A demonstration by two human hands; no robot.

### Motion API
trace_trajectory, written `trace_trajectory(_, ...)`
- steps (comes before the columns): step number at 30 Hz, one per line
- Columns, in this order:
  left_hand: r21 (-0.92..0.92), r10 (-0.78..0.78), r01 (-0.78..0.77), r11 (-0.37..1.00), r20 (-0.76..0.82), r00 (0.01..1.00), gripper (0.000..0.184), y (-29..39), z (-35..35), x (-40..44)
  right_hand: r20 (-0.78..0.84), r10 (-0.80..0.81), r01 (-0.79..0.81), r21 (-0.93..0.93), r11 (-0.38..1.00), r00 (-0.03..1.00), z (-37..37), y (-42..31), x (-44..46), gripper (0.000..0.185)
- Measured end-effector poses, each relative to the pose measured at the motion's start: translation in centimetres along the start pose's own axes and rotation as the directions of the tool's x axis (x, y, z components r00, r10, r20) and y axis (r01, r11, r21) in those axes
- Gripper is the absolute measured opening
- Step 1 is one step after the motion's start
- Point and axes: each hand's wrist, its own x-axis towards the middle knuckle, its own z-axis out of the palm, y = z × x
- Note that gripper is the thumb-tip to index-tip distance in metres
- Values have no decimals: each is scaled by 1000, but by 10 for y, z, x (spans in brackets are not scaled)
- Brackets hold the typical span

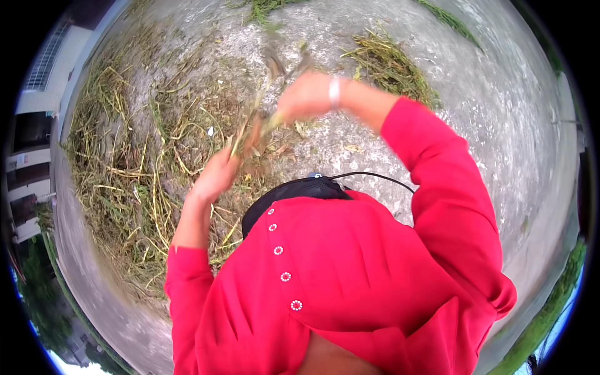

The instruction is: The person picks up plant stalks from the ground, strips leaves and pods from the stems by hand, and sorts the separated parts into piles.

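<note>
My left hand (215,174) is closed around the lower end of a bunch of dry plant stalks (255,134), over the litter of stems. Higher up and to the right, my right hand (307,97) is blurred by motion; its fingers are curled against the same bunch, near its upper part. A white band (334,94) circles my right wrist. The far tips of the stalks are smeared, and the exact grip of the right fingers is partly hidden.
Loose yellow-green stems (140,187) cover the concrete floor (375,153) on the left. A heap of cut plants (394,65) lies beyond my right hand, with greener stalks (451,24) farther off. A black bag (294,194) with a cord sits at my waist.
</note>
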Motion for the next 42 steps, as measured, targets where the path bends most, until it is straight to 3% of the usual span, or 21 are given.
trace_trajectory(1, -166, -109, 99, 981, -52, 993, 13, -29, -10, -10, -124, 183, -192, -64, 979, 975, -20, 34, -18, 24)
trace_trajectory(2, -319, -215, 178, 931, -86, 973, 12, -64, -28, -17, -263, 219, -281, -227, 932, 940, -41, 63, -58, 26)
trace_trajectory(5, -373, -271, 137, 918, -335, 902, 10, -94, -44, -43, -548, 66, -385, -491, 782, 834, -52, 110, -153, 26)
trace_trajectory(6, -357, -162, 37, 933, -326, 931, 14, -126, -58, -40, -606, 100, -447, -454, 770, 789, -46, 106, -170, 26)
trace_trajectory(10, -411, -156, -41, 911, -433, 888, 20, -106, -48, -12, -785, 342, -726, -191, 660, 517, -1, 79, -200, 26)
trace_trajectory(12, -400, -201, 3, 917, -454, 868, 21, -96, -36, 5, -676, 578, -824, -77, 561, 457, 38, 57, -205, 25)
trace_trajectory(14, -267, -39, -89, 959, -438, 898, 26, -106, -28, 22, -653, 615, -827, -30, 561, 441, 97, 45, -213, 15)
trace_trajectory(19, -271, 24, -190, 944, -517, 855, 28, -87, -3, 48, -333, 870, -883, 171, 436, 365, 179, 7, -271, 14)
trace_trajectory(21, -226, 126, -252, 941, -458, 880, 30, -81, -2, 64, -121, 960, -948, 167, 270, 252, 194, 7, -311, 20)
trace_trajectory(24, -172, 217, -331, 928, -470, 855, 28, -62, 4, 83, -101, 991, -987, 137, -79, -93, 217, 3, -401, 29)
trace_trajectory(25, -179, 253, -355, 918, -426, 869, 29, -69, 3, 97, -108, 943, -942, 163, -294, -314, 241, 12, -436, 28)
trace_trajectory(27, -158, 225, -304, 940, -383, 896, 32, -38, 17, 96, -12, 861, -859, -52, -509, -509, 187, -14, -441, 45)
trace_trajectory(28, -99, 291, -347, 932, -366, 884, 32, -40, 18, 105, -180, 874, -859, -174, -481, -452, 206, -8, -445, 51)
trace_trajectory(30, -66, 360, -400, 914, -320, 876, 17, -27, 33, 109, -69, 923, -922, 121, -369, -378, 208, 22, -422, 49)
trace_trajectory(32, -175, 387, -440, 881, -270, 882, 12, -15, 52, 116, -121, 988, -815, 559, 152, 101, 199, 52, -358, 39)
trace_trajectory(33, -171, 418, -464, 869, -247, 874, 10, -9, 60, 120, -301, 901, -652, 621, 435, 313, 189, 58, -309, 35)
trace_trajectory(36, 6, 508, -524, 852, -252, 823, 8, -1, 85, 128, -264, 736, -293, 794, 533, 624, 99, 24, -171, 47)
trace_trajectory(37, 84, 570, -568, 819, -241, 786, 7, -4, 90, 135, -354, 648, -32, 863, 505, 674, 96, 26, -135, 50)
trace_trajectory(38, 162, 627, -606, 779, -226, 746, 5, -5, 94, 140, -375, 625, 52, 881, 471, 685, 80, 17, -108, 54)
trace_trajectory(41, 548, 848, -672, 497, -143, 510, 5, 21, 108, 125, -443, 623, 30, 829, 558, 644, 66, 11, -50, 42)
trace_trajectory(42, 584, 829, -619, 526, -188, 527, 11, 17, 112, 126, -418, 670, 75, 876, 477, 614, 68, 11, -42, 38)
